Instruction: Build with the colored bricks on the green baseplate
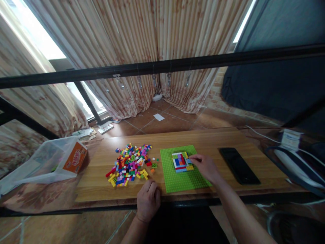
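Note:
My right hand reaches over a green studded baseplate. Its thumb and fingertips are pinched at a small light blue toy brick on the right side of a low, multicoloured brick build. That build is roughly rectangular, with red, blue, white, yellow and purple bricks, and sits on the upper middle of the plate. At the table's front edge my left hand rests in a loose fist, left of the plate, with its palm hidden. Just beyond it spreads a pile of loose bricks in many colours.
A black phone lies right of the baseplate on the wooden table. On the left stands a translucent plastic box with an orange label. A dark metal bar crosses beyond the table, in front of curtains. A cable runs at the right.

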Motion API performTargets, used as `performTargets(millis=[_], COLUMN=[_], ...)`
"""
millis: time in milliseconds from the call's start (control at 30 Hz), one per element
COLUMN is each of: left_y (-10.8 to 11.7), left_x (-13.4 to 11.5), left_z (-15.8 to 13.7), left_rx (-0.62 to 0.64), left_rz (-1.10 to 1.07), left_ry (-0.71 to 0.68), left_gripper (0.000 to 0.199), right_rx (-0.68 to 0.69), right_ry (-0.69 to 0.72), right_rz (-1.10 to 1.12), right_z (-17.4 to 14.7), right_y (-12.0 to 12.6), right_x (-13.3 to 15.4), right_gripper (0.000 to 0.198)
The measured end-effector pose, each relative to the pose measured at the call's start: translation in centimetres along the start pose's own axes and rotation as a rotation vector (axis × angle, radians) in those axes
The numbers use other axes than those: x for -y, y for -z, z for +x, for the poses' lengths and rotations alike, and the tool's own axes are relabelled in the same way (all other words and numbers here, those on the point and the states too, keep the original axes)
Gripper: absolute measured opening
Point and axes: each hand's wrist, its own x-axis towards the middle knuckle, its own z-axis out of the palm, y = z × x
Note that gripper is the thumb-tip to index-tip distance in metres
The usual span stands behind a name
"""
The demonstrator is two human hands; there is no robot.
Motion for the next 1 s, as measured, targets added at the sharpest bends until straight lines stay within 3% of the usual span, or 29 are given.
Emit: performTargets(millis=[133, 400, 700, 1000], left_y=[0.0, 0.1, 0.0, -0.2], left_x=[0.1, 0.1, 0.1, 0.2], left_z=[0.0, 0.1, 0.1, -0.1], left_rx=[-0.007, -0.025, -0.004, 0.017], left_rz=[0.010, -0.004, -0.010, -0.001], left_ry=[0.000, -0.018, -0.013, 0.005], left_gripper=[0.018, 0.016, 0.016, 0.016], right_rx=[0.017, 0.027, -0.111, -0.055], right_ry=[-0.005, -0.119, 0.000, 0.045], right_rz=[0.109, 0.395, 0.085, -0.008], right_z=[1.4, 2.2, 1.2, 1.1], right_y=[0.2, -1.1, -1.5, -1.6], right_x=[-0.4, -2.4, -1.1, -0.6], right_gripper=[0.017, 0.026, 0.024, 0.020])
